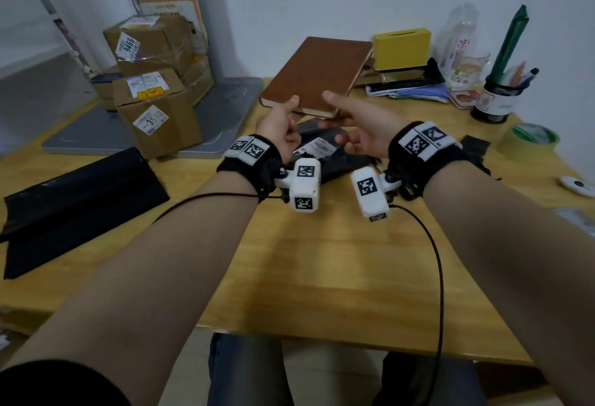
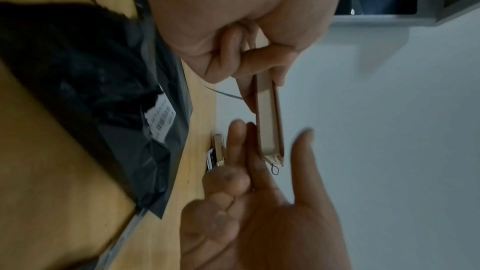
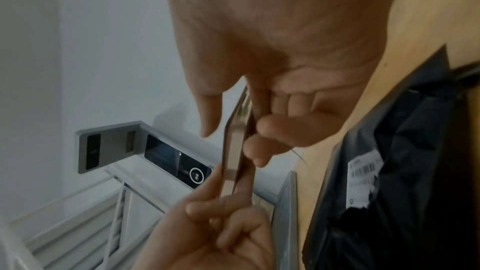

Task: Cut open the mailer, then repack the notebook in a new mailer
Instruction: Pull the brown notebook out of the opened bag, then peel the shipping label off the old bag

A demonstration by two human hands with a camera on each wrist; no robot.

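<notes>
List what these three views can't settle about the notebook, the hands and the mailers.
- Notebook: its underside and the fingers under it are hidden by the cover in the head view.
- Left hand, right hand: both wrist views are blurred, so finger contact is unclear.
- Cut mailer: its cut edge is hidden behind the hands and wrist cameras.
- Label: too small and blurred to read.
- New mailer: its opening cannot be made out.

Parcel pick-up point or mailroom desk

Labelled cardboard parcels (image 1: 151,83) are stacked on a grey platform scale (image 1: 222,109) at the wooden desk's (image 1: 322,261) far-left corner; black mailers (image 1: 74,209), packing tape (image 1: 528,145) and a pen holder (image 1: 499,100) share it.
</notes>
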